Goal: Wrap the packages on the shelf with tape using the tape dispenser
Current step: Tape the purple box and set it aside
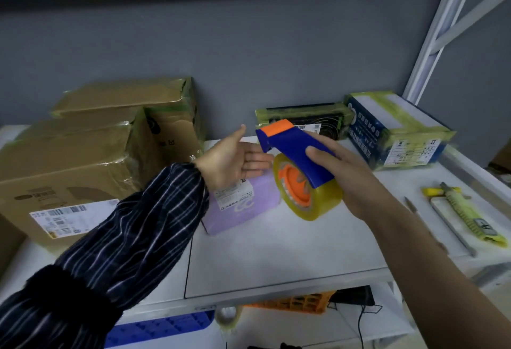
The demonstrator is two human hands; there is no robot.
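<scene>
Right grip (356, 180) clasps tape dispenser (293, 149) above shelf (276, 260).
Left grip (235, 160) spread, fingers straight, over purple package (249, 210).

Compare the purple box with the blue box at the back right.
The purple box shows no tape bands; the blue box is banded with yellowish tape. The purple box lies centrally by the left hand; the blue box sits at the back right, untouched. Both carry printed labels.

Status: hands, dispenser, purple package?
Right hand grips tape dispenser. Left hand open, fingers straight, over purple package. Nothing blocking the package.
</scene>
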